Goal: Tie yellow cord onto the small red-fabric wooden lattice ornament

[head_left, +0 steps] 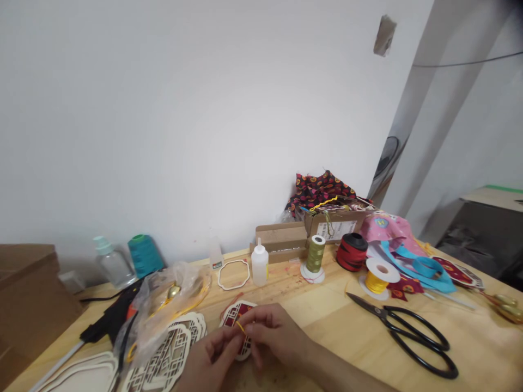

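My left hand [210,356] and my right hand [275,333] meet low in the middle of the view, fingers pinched together. A short piece of yellow cord [241,327] runs between their fingertips. Just under the fingers lies a pale lattice-cut ornament [244,351] with dark red patterned fabric behind its openings; my hands cover part of it. Left of my left hand, more cut-out lattice panels [163,356] overlap in a pile. A thin pale frame [233,274] lies beyond the hands, beside a white squeeze bottle [260,265].
Black-handled scissors [402,329] lie at the right. Behind them stand a yellow cord spool [376,282], a red cord spool [352,252] and a green thread spool [316,255]. A black glue gun [108,318] and a clear plastic bag [180,277] lie at the left.
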`<state>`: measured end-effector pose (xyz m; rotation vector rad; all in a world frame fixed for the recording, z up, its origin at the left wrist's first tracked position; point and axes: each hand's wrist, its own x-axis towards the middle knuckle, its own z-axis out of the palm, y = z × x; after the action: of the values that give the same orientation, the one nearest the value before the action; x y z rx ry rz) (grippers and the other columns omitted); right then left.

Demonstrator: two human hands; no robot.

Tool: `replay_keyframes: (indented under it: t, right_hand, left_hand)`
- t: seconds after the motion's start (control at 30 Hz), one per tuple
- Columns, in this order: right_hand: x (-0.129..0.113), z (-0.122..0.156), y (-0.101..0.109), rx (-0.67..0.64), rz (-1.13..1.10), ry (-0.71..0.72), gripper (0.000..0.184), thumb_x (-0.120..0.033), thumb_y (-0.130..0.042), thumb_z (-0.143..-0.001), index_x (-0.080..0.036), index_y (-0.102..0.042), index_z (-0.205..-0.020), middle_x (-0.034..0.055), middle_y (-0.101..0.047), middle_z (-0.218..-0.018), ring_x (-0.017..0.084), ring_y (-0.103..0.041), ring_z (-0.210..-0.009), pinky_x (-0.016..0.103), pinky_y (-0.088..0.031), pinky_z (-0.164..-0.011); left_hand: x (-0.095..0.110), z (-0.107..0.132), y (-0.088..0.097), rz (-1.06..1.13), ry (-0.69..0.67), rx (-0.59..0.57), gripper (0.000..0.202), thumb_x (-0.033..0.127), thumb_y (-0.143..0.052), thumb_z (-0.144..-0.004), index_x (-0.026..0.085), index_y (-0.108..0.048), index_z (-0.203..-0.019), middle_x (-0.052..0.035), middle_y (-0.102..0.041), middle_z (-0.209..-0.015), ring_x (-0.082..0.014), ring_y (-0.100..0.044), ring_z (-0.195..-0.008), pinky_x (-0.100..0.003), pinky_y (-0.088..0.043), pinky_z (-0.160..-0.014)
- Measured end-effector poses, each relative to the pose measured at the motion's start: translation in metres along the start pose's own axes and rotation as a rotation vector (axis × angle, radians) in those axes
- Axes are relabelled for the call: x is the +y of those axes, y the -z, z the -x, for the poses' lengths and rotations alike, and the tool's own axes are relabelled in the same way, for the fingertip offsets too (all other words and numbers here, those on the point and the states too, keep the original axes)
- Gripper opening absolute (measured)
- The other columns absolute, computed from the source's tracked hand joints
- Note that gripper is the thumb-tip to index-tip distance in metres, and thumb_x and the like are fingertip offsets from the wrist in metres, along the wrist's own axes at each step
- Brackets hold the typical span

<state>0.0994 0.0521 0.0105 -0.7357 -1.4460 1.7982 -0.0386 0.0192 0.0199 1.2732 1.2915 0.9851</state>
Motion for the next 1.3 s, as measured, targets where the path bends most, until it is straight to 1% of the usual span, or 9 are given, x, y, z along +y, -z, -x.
replay_keyframes:
  t: [0.17,0.27,0.37,0.5,0.67,0.93,1.07,1.17,1.3]
  right_hand:
    - [0.011,0.001,-0.002,0.073,0.233,0.037,0.018,-0.024,-0.050,-0.071,-0.014,-0.057,-0.083,-0.0061,-0.046,-0.042,0.005,-0.042,-0.034,0.014,-0.030,-0.036]
    - [0.014,0.001,-0.003,0.092,0.358,0.068,0.018,-0.023,-0.047,-0.073,-0.015,-0.056,-0.086,-0.0053,-0.047,-0.045,0.007,-0.046,-0.037,0.014,-0.033,-0.037]
    - [0.012,0.002,-0.003,0.124,0.509,0.124,0.018,-0.021,-0.045,-0.073,-0.017,-0.057,-0.087,-0.0051,-0.048,-0.046,0.007,-0.046,-0.038,0.014,-0.034,-0.038]
    - [0.007,0.004,-0.003,0.172,0.673,0.223,0.019,-0.017,-0.045,-0.072,-0.020,-0.058,-0.086,-0.0046,-0.052,-0.051,0.007,-0.047,-0.044,0.014,-0.035,-0.043]
    - [0.001,0.008,-0.004,0.183,0.833,0.268,0.020,-0.018,-0.046,-0.072,-0.022,-0.057,-0.088,-0.0054,-0.053,-0.049,0.007,-0.047,-0.044,0.015,-0.036,-0.047]
    - [-0.001,0.013,-0.007,0.089,0.944,0.259,0.030,-0.022,-0.048,-0.072,-0.027,-0.050,-0.102,-0.0044,-0.061,-0.061,0.009,-0.052,-0.050,0.014,-0.035,-0.048]
    - [-0.003,0.014,-0.007,0.094,0.983,0.260,0.029,-0.023,-0.049,-0.073,-0.027,-0.049,-0.102,-0.0048,-0.060,-0.062,0.008,-0.051,-0.051,0.014,-0.034,-0.048]
    - [-0.007,0.015,-0.008,0.095,1.014,0.292,0.025,-0.021,-0.045,-0.075,-0.027,-0.051,-0.099,-0.0051,-0.059,-0.064,0.008,-0.049,-0.051,0.014,-0.034,-0.050]
    - [-0.011,0.015,-0.009,0.089,1.049,0.344,0.018,-0.015,-0.042,-0.076,-0.023,-0.055,-0.086,-0.0047,-0.058,-0.065,0.008,-0.049,-0.054,0.014,-0.032,-0.052]
  left_hand:
    - [-0.004,-0.002,0.002,0.072,0.021,-0.012,0.018,0.031,-0.061,-0.061,0.018,-0.069,-0.070,-0.0010,-0.070,-0.065,-0.0193,-0.060,-0.066,-0.025,-0.046,-0.064]
    - [-0.007,-0.002,0.003,0.077,0.030,-0.010,0.019,0.030,-0.061,-0.061,0.018,-0.070,-0.072,-0.0018,-0.071,-0.067,-0.0212,-0.061,-0.071,-0.026,-0.046,-0.066]
    - [-0.006,-0.001,0.003,0.093,0.031,0.010,0.020,0.029,-0.062,-0.060,0.018,-0.070,-0.075,-0.0026,-0.071,-0.070,-0.0225,-0.061,-0.077,-0.027,-0.046,-0.068]
    - [-0.001,0.000,0.002,0.158,0.039,-0.025,0.025,0.031,-0.063,-0.059,0.017,-0.069,-0.078,-0.0030,-0.071,-0.070,-0.0213,-0.061,-0.072,-0.026,-0.047,-0.066]
    - [0.000,-0.002,0.001,0.108,0.020,-0.014,0.023,0.034,-0.061,-0.061,0.018,-0.070,-0.076,-0.0013,-0.071,-0.065,-0.0189,-0.061,-0.066,-0.024,-0.048,-0.063]
    - [-0.007,-0.002,0.004,0.035,0.022,0.083,0.025,0.035,-0.058,-0.063,0.019,-0.068,-0.080,0.0005,-0.071,-0.069,-0.0192,-0.061,-0.068,-0.024,-0.047,-0.064]
    - [-0.007,0.000,0.004,-0.003,0.006,0.066,0.024,0.035,-0.056,-0.064,0.018,-0.068,-0.077,0.0009,-0.070,-0.064,-0.0183,-0.060,-0.064,-0.023,-0.046,-0.061]
    - [-0.009,-0.001,0.004,-0.068,-0.023,0.078,0.024,0.035,-0.054,-0.067,0.018,-0.068,-0.077,0.0012,-0.069,-0.063,-0.0177,-0.059,-0.063,-0.022,-0.045,-0.059]
    - [-0.011,-0.002,0.005,-0.133,-0.038,0.103,0.024,0.036,-0.054,-0.067,0.019,-0.067,-0.078,0.0008,-0.070,-0.070,-0.0185,-0.060,-0.070,-0.023,-0.045,-0.065]
